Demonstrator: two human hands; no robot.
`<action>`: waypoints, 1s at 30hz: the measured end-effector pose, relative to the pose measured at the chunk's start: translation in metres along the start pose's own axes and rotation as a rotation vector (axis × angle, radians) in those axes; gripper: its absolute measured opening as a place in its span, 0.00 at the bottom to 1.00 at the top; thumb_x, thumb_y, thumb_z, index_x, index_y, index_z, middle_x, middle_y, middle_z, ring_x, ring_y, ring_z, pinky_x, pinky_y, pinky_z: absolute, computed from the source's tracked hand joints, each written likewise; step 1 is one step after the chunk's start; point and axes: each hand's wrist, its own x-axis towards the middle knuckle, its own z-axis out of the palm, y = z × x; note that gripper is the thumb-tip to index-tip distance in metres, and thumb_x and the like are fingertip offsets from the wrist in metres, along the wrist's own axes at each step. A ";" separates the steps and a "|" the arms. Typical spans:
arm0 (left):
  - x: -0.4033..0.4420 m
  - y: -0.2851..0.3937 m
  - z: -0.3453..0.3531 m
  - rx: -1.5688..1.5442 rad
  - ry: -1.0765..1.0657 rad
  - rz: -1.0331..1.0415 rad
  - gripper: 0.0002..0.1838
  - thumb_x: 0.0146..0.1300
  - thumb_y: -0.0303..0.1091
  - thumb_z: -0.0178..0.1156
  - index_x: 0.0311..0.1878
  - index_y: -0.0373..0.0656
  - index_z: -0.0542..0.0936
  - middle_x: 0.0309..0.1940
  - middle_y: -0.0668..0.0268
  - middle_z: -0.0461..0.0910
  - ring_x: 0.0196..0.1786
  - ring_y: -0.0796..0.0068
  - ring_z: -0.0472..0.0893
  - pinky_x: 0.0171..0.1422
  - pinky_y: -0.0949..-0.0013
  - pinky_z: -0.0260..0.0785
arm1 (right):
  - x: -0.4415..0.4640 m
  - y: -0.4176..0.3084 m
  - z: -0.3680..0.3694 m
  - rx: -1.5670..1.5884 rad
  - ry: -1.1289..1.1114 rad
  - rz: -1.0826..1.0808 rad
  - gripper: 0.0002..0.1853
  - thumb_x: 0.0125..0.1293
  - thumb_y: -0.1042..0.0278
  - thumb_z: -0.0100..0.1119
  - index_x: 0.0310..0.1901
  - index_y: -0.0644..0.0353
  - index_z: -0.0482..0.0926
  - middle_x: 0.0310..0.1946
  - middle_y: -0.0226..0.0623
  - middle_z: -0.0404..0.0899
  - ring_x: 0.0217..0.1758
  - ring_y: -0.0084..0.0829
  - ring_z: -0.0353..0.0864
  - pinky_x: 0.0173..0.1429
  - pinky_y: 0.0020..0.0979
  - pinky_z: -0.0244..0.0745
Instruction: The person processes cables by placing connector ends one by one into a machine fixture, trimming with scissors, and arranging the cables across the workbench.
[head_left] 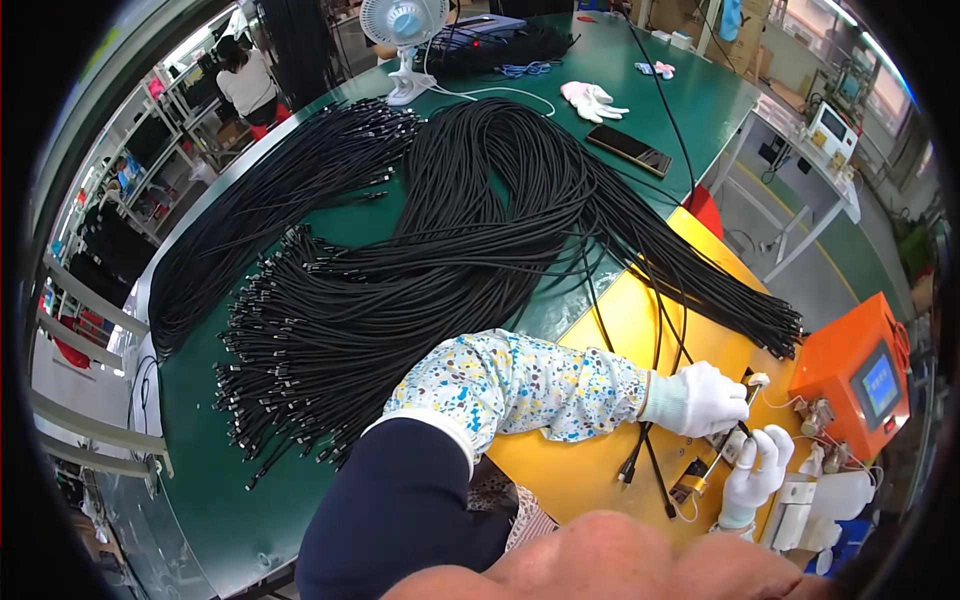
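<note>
My left hand [706, 400], in a white glove below a paint-speckled sleeve, reaches across the yellow board [560, 450]. Its fingers are closed around a black cable, mostly hidden by the glove. Close beside it, my right hand [755, 478], also gloved in white, has its fingers curled at a short dark stretch of cable [742, 428]. Between and below the hands is a small metal fixture [690, 482] with a rod and brass-coloured parts. Loose cable ends with plugs [627, 468] lie on the board left of the fixture.
Large bundles of black cables [400, 290] cover the green table [200, 440]. An orange machine with a screen [855, 375] stands right of the hands, a white bottle [842, 495] below it. Farther back are a phone [628, 150], a glove [593, 101], a fan [404, 45] and a person [247, 82].
</note>
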 end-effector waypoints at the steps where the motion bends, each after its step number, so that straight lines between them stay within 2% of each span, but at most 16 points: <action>1: 0.000 0.001 0.000 -0.008 0.003 -0.001 0.06 0.59 0.35 0.60 0.38 0.49 0.76 0.29 0.66 0.74 0.29 0.60 0.78 0.29 0.58 0.70 | 0.000 -0.001 -0.001 0.012 -0.010 0.007 0.05 0.62 0.77 0.56 0.39 0.65 0.77 0.41 0.47 0.74 0.46 0.46 0.75 0.52 0.41 0.71; 10: 0.002 0.000 0.000 -0.015 -0.057 -0.037 0.08 0.58 0.36 0.62 0.39 0.49 0.76 0.29 0.66 0.75 0.30 0.61 0.79 0.30 0.59 0.72 | 0.005 -0.004 -0.002 0.068 -0.033 0.039 0.05 0.61 0.77 0.57 0.39 0.65 0.77 0.41 0.44 0.73 0.45 0.44 0.74 0.50 0.39 0.71; 18: 0.004 -0.001 0.000 -0.041 -0.033 -0.003 0.08 0.56 0.34 0.64 0.38 0.49 0.77 0.27 0.64 0.75 0.28 0.60 0.78 0.30 0.61 0.72 | 0.013 -0.007 -0.001 0.127 0.001 0.070 0.07 0.55 0.80 0.60 0.37 0.64 0.79 0.37 0.44 0.76 0.43 0.44 0.75 0.49 0.39 0.72; 19: 0.005 -0.001 0.001 -0.030 -0.125 -0.077 0.08 0.57 0.35 0.64 0.39 0.49 0.78 0.27 0.64 0.75 0.28 0.60 0.78 0.30 0.61 0.72 | 0.013 -0.007 -0.002 0.100 -0.002 0.091 0.08 0.54 0.81 0.61 0.37 0.63 0.80 0.38 0.44 0.77 0.44 0.44 0.76 0.49 0.38 0.72; 20: 0.005 0.001 0.002 -0.063 -0.053 -0.087 0.08 0.57 0.35 0.65 0.39 0.49 0.78 0.27 0.64 0.75 0.29 0.59 0.79 0.32 0.61 0.73 | 0.011 -0.006 0.000 0.101 0.022 0.124 0.08 0.53 0.81 0.62 0.36 0.62 0.80 0.38 0.44 0.77 0.44 0.44 0.76 0.50 0.39 0.72; 24: 0.008 0.006 -0.003 -0.079 -0.104 -0.165 0.07 0.58 0.26 0.61 0.41 0.43 0.81 0.31 0.60 0.79 0.32 0.58 0.81 0.36 0.63 0.74 | 0.007 0.001 0.002 0.107 0.029 0.155 0.06 0.54 0.76 0.63 0.35 0.60 0.80 0.37 0.39 0.78 0.45 0.42 0.77 0.52 0.38 0.70; 30: 0.016 0.019 -0.018 -0.048 -0.173 -0.256 0.07 0.59 0.25 0.61 0.41 0.41 0.81 0.31 0.57 0.78 0.34 0.56 0.81 0.37 0.63 0.73 | 0.009 0.001 -0.003 0.037 0.053 0.149 0.06 0.55 0.72 0.64 0.36 0.56 0.81 0.39 0.37 0.77 0.48 0.41 0.77 0.54 0.39 0.69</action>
